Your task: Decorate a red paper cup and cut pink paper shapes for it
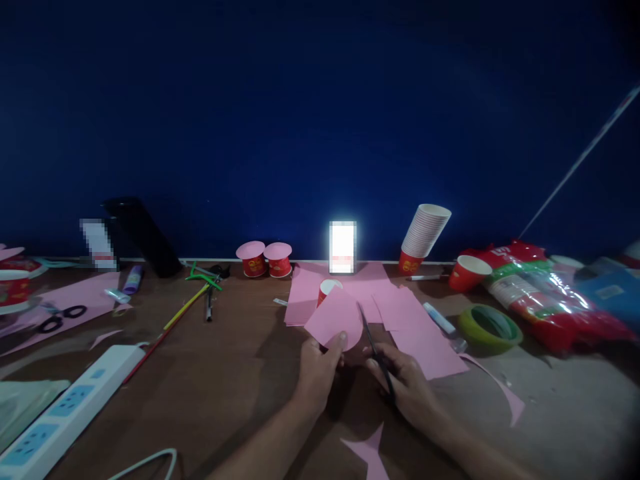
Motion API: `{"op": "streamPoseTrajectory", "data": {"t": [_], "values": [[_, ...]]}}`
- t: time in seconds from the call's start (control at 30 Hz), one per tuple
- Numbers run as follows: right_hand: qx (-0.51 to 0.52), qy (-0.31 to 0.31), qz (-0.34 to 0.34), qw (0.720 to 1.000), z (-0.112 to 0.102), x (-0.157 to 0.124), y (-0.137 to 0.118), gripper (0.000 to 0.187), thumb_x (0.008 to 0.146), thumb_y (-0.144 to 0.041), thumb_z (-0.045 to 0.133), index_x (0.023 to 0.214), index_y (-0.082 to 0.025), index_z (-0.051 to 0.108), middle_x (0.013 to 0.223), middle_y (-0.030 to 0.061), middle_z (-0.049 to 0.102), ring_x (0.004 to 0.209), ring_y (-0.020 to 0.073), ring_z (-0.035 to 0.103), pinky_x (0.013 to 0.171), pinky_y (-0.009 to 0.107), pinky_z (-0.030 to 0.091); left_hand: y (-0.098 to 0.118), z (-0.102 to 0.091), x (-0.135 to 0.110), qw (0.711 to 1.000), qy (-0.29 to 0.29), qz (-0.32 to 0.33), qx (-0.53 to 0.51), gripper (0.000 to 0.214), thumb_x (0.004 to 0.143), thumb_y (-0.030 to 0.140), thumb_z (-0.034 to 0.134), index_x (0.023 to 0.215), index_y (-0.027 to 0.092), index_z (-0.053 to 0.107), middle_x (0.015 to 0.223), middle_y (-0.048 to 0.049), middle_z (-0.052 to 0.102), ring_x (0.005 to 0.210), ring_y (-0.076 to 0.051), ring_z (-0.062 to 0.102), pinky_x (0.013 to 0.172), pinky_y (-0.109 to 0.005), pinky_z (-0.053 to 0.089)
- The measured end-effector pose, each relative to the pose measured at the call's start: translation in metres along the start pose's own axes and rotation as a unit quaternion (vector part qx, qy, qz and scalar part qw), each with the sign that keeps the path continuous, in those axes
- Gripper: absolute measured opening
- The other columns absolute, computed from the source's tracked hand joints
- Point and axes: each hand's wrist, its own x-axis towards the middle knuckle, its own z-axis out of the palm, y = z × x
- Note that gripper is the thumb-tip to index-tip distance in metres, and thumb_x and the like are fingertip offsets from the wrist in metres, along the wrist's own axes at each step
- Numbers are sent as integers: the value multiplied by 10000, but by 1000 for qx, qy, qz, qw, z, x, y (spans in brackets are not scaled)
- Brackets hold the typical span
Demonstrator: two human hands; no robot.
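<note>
My left hand (323, 367) pinches a piece of pink paper (334, 317), its thumb on top and its lower right edge cut round. Close by on the right, my right hand (403, 383) is closed around dark scissors (373, 343), whose blades point up toward the paper's right edge. Behind the held piece stands a red and white paper cup (330, 287), partly covered by it. Larger pink sheets (425, 333) lie on the table beyond both hands. A pink offcut (370, 453) rests near the front edge of the view.
Two red cups with pink discs (265, 257) stand at the back beside a lit phone (343, 247). To the right are stacked cups (425, 230), yellow-green tape (490, 327) and a red plastic package (545, 293). A white power strip (75, 407) and black-handled scissors (63, 319) lie left.
</note>
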Motion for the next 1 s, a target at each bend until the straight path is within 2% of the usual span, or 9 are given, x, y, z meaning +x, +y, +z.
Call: {"op": "streamPoseTrajectory", "data": {"t": [0.13, 0.43, 0.7, 0.83, 1.0], "values": [[27, -9, 15, 999, -1, 1, 2, 226, 819, -385, 559, 908, -179, 586, 542, -65, 414, 460, 85, 394, 409, 184, 325, -2, -1, 0, 1000, 11, -3, 3, 318, 681, 425, 647, 679, 109, 611, 487, 14, 513, 437, -85, 443, 404, -189, 352], [61, 5, 5, 998, -5, 7, 4, 273, 816, -402, 563, 944, -161, 556, 594, -39, 493, 510, 94, 450, 452, 196, 379, -5, -3, 2, 1000, 1, -11, 6, 325, 680, 423, 655, 749, 108, 620, 522, 5, 543, 442, -95, 473, 394, -194, 388], [73, 1, 13, 997, -6, 8, 8, 317, 826, -427, 544, 998, -162, 535, 618, -28, 513, 529, 109, 484, 474, 212, 402, -1, -1, 0, 999, -9, -35, -21, 331, 695, 392, 641, 819, 86, 626, 632, -51, 633, 509, -117, 563, 430, -193, 430], [62, -2, 9, 998, -6, 8, 13, 302, 815, -410, 564, 992, -166, 554, 612, -31, 511, 539, 112, 487, 491, 215, 415, 4, 2, -1, 999, 11, -32, -23, 280, 662, 353, 663, 765, 98, 614, 572, -20, 611, 461, -99, 531, 397, -177, 393], [65, -9, 10, 998, -7, 10, 13, 298, 811, -407, 567, 988, -167, 567, 604, -33, 509, 532, 112, 478, 478, 212, 401, 5, 1, -1, 999, 1, -21, -32, 260, 651, 358, 676, 731, 124, 596, 508, 27, 560, 444, -87, 491, 413, -179, 389]]}}
